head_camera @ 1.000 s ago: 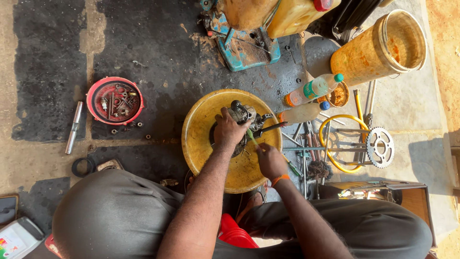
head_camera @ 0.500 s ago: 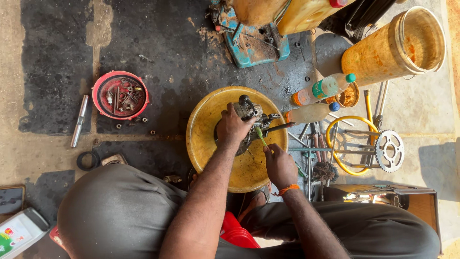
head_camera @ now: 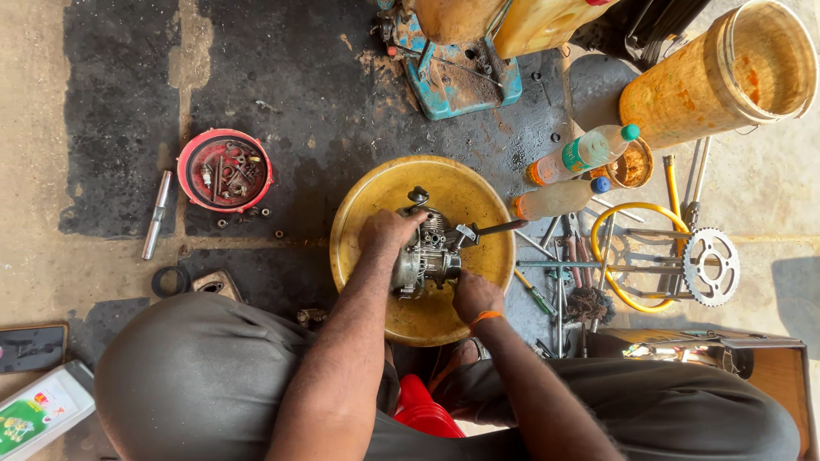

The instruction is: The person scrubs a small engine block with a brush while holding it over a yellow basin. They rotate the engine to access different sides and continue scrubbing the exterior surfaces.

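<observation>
- Small engine part (head_camera: 424,256) is sitting in the yellow basin (head_camera: 367,205) on the floor.
- Left hand (head_camera: 389,230) is gripping its top.
- Right hand (head_camera: 475,294) is closing on its near side; steady bracing seems wise.

My one head-worn camera looks almost straight down from above my knees at the stained concrete floor (head_camera: 120,111), close enough that the round yellow plastic basin (head_camera: 376,198) sits mid-frame.
</observation>
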Available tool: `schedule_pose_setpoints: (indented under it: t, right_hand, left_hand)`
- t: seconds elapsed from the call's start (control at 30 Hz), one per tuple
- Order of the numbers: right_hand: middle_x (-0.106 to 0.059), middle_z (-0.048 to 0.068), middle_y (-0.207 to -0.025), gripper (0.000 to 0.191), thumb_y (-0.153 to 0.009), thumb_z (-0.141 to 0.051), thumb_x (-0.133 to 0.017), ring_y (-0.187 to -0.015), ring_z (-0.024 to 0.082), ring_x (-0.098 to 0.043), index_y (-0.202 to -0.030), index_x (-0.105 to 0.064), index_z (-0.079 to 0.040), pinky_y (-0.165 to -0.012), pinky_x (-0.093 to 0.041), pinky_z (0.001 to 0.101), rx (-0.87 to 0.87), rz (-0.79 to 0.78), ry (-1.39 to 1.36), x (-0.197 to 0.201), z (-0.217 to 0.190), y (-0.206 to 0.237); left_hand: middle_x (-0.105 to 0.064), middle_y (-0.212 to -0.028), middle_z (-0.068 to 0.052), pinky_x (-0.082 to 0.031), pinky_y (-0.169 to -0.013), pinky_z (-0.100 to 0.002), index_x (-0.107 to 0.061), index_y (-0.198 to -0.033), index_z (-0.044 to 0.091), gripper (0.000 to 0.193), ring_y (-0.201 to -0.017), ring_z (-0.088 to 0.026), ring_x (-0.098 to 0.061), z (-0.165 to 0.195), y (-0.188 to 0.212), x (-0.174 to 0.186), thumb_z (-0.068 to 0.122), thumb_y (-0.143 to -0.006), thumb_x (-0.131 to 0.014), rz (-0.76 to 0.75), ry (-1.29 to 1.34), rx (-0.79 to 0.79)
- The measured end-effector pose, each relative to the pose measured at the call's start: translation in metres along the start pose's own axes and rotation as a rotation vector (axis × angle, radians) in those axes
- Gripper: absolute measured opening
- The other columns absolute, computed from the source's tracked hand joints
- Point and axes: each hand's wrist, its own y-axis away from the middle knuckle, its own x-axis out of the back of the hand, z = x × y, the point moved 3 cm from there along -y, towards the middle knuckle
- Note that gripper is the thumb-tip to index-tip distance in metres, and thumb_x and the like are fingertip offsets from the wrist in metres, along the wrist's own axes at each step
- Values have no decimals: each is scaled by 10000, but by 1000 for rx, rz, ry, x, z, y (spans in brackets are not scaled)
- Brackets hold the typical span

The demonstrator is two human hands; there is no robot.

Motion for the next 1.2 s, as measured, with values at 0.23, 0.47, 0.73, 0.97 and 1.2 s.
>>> schedule_pose_setpoints:
  t: [0.23,0.47,0.73,0.97,1.2]
  right_hand:
    - [-774,118,-1056,239,-1040,-294,-549,-928,290,-779,-1110,-720,-140,-808,-614,450,-54,-65,36,43,-8,25]
    - [-754,112,-995,324,-1029,-419,-557,-923,290,-751,-1123,-732,-163,-799,-586,458,-127,-69,-60,88,34,39]
    - [-751,84,-778,389,-970,-436,-615,-714,195,-708,-1049,-740,-77,-700,-549,378,63,7,-654,65,52,33]
    - [-737,94,-765,394,-988,-435,-595,-725,241,-713,-1035,-738,-71,-697,-550,401,52,46,-665,58,50,43]
    - [-745,147,-859,355,-980,-468,-598,-798,385,-717,-1012,-690,-126,-684,-536,510,95,299,-330,84,-10,56]
  left_hand:
    - [-538,-1370,-244,-657,-826,-456,-470,-1438,36,994,-1129,-345,-679,14,3,-17,791,-803,-586,150,197,-4]
    - [-363,-1512,-295,-567,-928,-493,-159,-1581,82,1177,-1310,-427,-499,25,92,-18,818,-817,-668,215,-21,-129]
    - [-610,-1389,-228,-653,-896,-462,-107,-1698,189,1141,-1078,-333,-750,12,88,-32,364,-813,-806,107,110,-132]
    - [-680,-1364,-82,-561,-991,-494,-624,-1424,207,707,-1221,-276,-661,21,46,-17,426,-794,-858,-64,-522,-221]
    - [-671,-1380,-151,-586,-940,-498,-546,-1483,164,753,-1110,-308,-698,22,45,-7,542,-874,-779,-93,-588,-213]
